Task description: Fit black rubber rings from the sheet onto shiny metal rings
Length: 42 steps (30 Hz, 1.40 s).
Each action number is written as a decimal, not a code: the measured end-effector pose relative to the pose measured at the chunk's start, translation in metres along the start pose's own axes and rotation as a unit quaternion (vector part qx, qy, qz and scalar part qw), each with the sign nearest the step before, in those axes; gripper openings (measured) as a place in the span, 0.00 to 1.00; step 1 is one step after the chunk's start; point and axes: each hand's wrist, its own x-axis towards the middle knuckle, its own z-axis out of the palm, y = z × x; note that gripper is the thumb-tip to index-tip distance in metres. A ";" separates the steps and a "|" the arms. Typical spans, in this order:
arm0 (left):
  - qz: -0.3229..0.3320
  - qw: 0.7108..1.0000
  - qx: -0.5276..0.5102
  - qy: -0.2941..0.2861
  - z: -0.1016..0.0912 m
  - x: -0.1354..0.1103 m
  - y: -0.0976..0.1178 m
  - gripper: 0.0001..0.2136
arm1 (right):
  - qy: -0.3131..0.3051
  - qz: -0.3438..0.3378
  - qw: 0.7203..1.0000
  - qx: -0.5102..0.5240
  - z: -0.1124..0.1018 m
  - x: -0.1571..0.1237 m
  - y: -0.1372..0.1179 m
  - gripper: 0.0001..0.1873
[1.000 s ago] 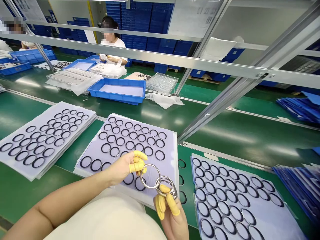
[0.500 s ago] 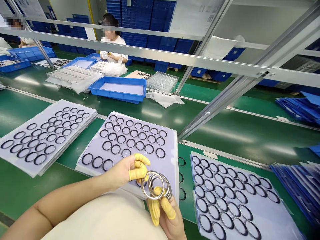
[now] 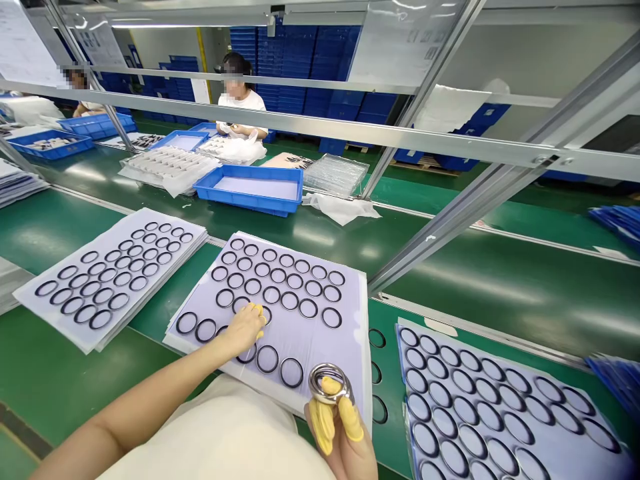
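Several held rings [image 3: 324, 399], sheet [image 3: 257, 187] inside blue tray [image 3: 245, 201]

1 head-worn camera looks forward and down at nearby hands [image 3: 244, 329].

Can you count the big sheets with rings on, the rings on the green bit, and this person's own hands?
Ring-covered sheets: 3 (left sheet, middle sheet, right sheet)
Black rings on green: 3
Person's own hands: 2 (left hand, right hand)
Total: 8
The silver rings in the right hand overlap too much to count.
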 end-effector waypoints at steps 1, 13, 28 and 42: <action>0.000 1.000 0.004 -0.005 0.002 0.000 0.000 0.04 | 0.005 -0.004 1.000 0.004 -0.002 0.000 0.002 0.18; -0.028 0.989 -0.147 0.019 -0.006 0.003 0.003 0.06 | 0.071 -0.016 0.997 -0.002 -0.014 0.004 0.008 0.13; -0.025 0.659 -0.744 -0.110 -0.083 -0.044 0.089 0.19 | -0.053 0.048 0.996 -0.061 0.023 -0.009 -0.018 0.16; 0.019 0.736 -0.674 -0.063 -0.080 -0.048 0.090 0.17 | -0.084 0.085 0.992 -0.051 0.028 -0.003 -0.018 0.18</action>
